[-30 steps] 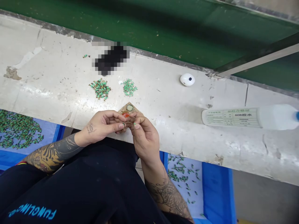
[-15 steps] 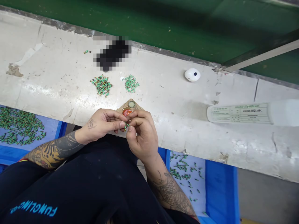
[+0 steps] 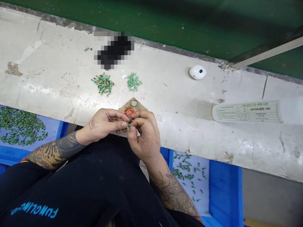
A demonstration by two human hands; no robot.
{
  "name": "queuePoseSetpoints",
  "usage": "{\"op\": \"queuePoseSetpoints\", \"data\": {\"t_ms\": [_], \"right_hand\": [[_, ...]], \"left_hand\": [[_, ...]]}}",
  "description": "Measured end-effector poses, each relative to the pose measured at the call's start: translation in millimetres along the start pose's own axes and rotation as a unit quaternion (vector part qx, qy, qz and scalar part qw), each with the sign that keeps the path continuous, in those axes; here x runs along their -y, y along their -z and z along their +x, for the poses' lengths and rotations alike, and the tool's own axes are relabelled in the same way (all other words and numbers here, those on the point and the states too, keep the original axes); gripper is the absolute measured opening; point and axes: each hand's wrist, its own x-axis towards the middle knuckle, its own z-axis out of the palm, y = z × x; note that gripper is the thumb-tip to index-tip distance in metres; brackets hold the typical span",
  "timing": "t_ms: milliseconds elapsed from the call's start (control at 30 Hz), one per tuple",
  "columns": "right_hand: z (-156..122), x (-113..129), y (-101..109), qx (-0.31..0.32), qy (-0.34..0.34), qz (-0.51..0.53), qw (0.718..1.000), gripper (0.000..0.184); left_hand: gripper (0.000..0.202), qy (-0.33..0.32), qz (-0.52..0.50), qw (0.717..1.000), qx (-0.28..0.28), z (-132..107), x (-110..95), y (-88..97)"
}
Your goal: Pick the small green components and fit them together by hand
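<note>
My left hand (image 3: 104, 124) and my right hand (image 3: 143, 134) meet at the near edge of the worn white bench (image 3: 165, 94). Both pinch a tiny green part (image 3: 128, 126) between thumb and fingertips. Just beyond the fingers lies a small brown card (image 3: 139, 106) with an orange cap (image 3: 129, 112) and a silver cap (image 3: 133, 103) on it. Two little heaps of green parts sit further back: the left heap (image 3: 103, 83) and the right heap (image 3: 133, 81).
A white glue bottle (image 3: 255, 111) lies on its side at the right. A white round object (image 3: 197, 72) rests near the back edge. Blue trays with green parts stand below the bench at the left (image 3: 21, 126) and right (image 3: 189, 176). A green wall runs behind.
My right hand's fingers have curled in closer to the left fingertips, bringing the green part together. The view has shifted slightly.
</note>
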Motion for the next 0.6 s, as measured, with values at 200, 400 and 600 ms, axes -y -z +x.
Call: {"op": "queuePoseSetpoints", "data": {"t_ms": [200, 400, 600], "right_hand": [[0.6, 0.2, -1.0, 0.003, 0.012, -0.012, 1.000, 0.011], [0.5, -1.1, -2.9, -0.002, 0.044, -0.050, 0.998, 0.016], [-0.2, -4.5, -0.6, 0.012, 0.107, -0.109, 0.988, 0.018]], "left_hand": [[0.021, 0.002, -0.007, 1.000, 0.005, -0.7, 0.3, 0.5], [0.022, 0.002, 0.003, 1.000, -0.004, -0.4, -0.5, 0.0], [0.016, -0.017, 0.036, 0.999, -0.014, -3.6, -3.7, 0.1]]}}
